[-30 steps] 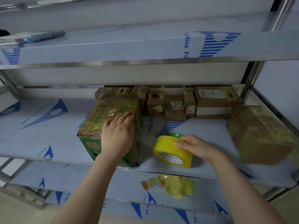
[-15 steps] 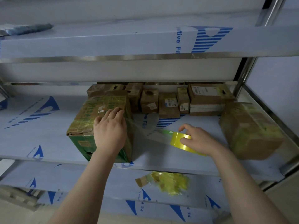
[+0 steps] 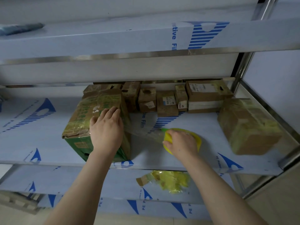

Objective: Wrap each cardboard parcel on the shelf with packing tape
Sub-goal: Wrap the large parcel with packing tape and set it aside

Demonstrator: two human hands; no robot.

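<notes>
- On the middle shelf (image 3: 203, 117) of a metal rack, towards its left front, stood the large cardboard parcel (image 3: 84, 114), with green printed sides and glossy tape bands across its top.
- The left grip (image 3: 105, 132), a bare hand, lay palm down on the parcel's top near its right edge. The fingers were extended and flat on the cardboard, closing round nothing.
- The right grip (image 3: 180, 143), also bare, was closed over the yellow roll of packing tape (image 3: 198, 139), which sat low on the shelf surface to the right of the parcel. The fingers curved round the roll and the thumb sat at its near left edge.
- A clear strip of tape (image 3: 144, 132) ran from the parcel's right side to the roll.
- A second large parcel (image 3: 248, 125), covered in yellowish tape, sat tilted at the right end of the same shelf, well apart from the roll.
- A row of small parcels (image 3: 165, 103) lined the back of the shelf, several bearing white labels.
- On the lower shelf (image 3: 81, 179), below the roll, lay a crumpled wad of yellow tape (image 3: 172, 181) with a scrap of cardboard stuck to it.
- The shelves carried white protective film printed in blue.
</notes>
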